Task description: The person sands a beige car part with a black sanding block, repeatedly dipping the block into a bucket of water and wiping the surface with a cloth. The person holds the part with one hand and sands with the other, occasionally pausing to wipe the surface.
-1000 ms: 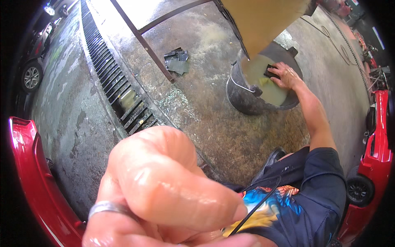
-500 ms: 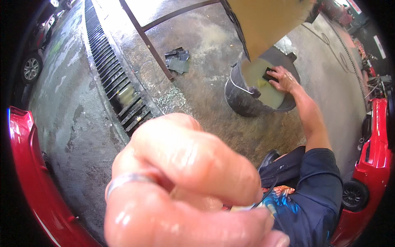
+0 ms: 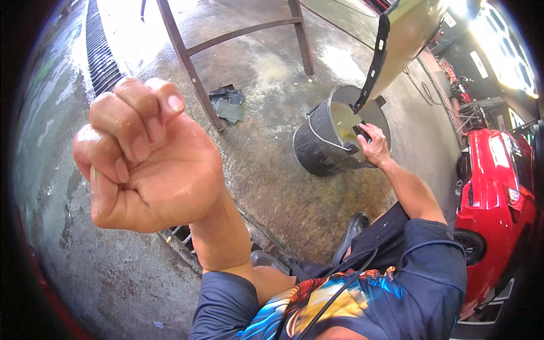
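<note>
Spreading beneath the left grip [image 3: 150, 161] and the right grip [image 3: 376, 145], the floor [image 3: 272, 190] is wet in patches. A red car [image 3: 486, 218] stands well to the right of the right grip. A slotted drain [image 3: 102, 59] runs beyond the left grip. Beyond and between both grips rises a brown stand [image 3: 196, 80]. A pale panel [image 3: 403, 52] with a dark, slotted edge hangs just beyond the right grip, its lower corner over the bucket [image 3: 314, 141]. That black bucket stands just left of the right grip and holds cloudy water [image 3: 342, 120]. The left grip, palm toward the camera, is curled into a loose fist. Dark sheets [image 3: 228, 107] lie right of the left grip, near a foot of the stand. A black block [image 3: 361, 132] is held in the right grip's fingers at the bucket's opening; whether it touches the water cannot be told.
</note>
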Motion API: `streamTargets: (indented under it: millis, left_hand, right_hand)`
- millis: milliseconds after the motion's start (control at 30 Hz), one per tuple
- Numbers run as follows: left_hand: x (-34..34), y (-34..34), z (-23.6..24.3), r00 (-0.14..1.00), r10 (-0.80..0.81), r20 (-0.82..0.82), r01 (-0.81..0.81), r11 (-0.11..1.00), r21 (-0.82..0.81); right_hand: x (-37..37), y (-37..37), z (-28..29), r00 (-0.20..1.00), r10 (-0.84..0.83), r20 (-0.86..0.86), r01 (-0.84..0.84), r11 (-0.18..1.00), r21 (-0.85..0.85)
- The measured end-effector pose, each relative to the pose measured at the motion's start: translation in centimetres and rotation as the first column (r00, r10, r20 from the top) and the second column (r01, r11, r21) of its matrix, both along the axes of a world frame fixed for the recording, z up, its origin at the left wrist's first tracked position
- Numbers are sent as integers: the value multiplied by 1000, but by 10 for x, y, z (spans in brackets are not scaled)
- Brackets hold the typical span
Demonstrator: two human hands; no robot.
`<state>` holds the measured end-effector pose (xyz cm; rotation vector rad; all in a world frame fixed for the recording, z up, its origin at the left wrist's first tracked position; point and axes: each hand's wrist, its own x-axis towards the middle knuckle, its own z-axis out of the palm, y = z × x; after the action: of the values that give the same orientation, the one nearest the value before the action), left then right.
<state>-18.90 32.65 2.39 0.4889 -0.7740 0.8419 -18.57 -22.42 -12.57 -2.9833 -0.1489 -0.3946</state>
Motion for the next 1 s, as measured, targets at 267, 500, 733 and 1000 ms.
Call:
streamTargets:
  millis: [267,500,733,1000]
  left_hand:
    - [25,-22,-9,995,92,-49,-90,995,53]
    - [38,-67,-5,959,219,-181,-215,976,45]
    - [43,-127,-4,823,-27,-567,43,999,14]
    - [59,-212,-32,622,-34,-782,172,980,95]
  right_hand:
    - [7,7,2,978,-39,-203,26,998,-65]
    - [0,15,1,991,74,-114,-67,996,62]
    - [42,-27,-6,983,156,-96,-148,985,85]
    - [123,-40,-56,749,-133,-649,-26,973,-229]
